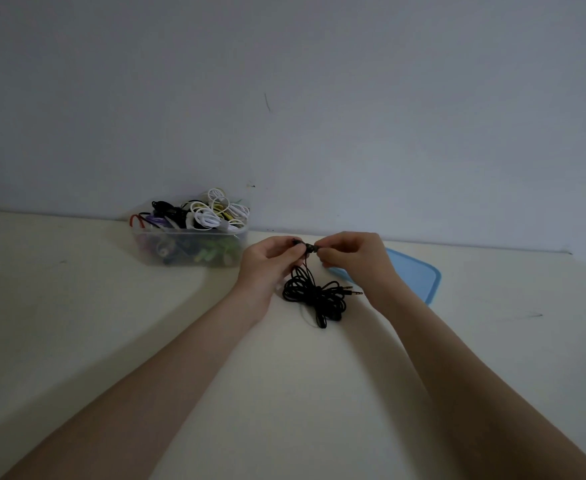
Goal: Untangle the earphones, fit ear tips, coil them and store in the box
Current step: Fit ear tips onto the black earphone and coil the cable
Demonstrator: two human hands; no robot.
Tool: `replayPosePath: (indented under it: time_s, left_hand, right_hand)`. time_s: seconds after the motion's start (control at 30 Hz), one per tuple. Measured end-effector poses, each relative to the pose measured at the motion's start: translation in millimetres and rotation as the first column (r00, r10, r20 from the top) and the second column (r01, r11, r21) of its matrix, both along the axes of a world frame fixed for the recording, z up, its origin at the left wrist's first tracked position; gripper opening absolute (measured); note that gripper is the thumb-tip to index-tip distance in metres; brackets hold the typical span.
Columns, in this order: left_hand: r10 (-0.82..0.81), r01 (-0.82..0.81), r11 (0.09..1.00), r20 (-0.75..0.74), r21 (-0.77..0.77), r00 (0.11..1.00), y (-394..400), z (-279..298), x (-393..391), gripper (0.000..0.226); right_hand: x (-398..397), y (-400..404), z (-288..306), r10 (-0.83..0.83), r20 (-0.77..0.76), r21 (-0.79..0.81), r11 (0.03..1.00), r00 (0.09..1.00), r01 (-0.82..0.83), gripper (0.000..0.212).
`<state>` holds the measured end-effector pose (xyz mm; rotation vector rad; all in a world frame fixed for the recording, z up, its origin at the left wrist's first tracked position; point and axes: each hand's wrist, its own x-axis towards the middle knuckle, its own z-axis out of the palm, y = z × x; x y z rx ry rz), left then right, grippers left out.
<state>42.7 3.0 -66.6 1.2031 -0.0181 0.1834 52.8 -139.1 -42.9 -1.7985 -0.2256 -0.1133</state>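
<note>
Currently fitting ear tips | left hand (273, 255) and right hand (348, 251) pinch a black earbud (308, 250) between them above the pale table (111, 323) | black earphone cable (314, 296) bundled loosely below | clear plastic box (189, 249) of earphones behind, blue lid (419, 275) off | coiling, storing seemingly remain

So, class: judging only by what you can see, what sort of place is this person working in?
Probably a plain room at home or a simple work desk: a pale table against a bare wall, with a clear box of coiled earphones and its blue lid.
</note>
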Motion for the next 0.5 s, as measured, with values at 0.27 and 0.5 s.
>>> replayPosePath:
  time_s: [0.27,0.5]
  left_hand:
    - [0.081,-0.092,0.982,0.070,0.162,0.994,-3.5,-1.8,-3.1,0.018]
    - [0.100,-0.156,0.937,0.189,0.312,0.977,-3.4,1.5,-4.0,0.024]
  right_hand:
    - [-1.3,-0.6,-4.5,0.020,-0.049,0.107,0.994,0.999,-0.015,0.009]
    - [-3.7,-4.0,-4.2,0.121,-0.179,0.298,0.952,0.976,-0.063,0.014]
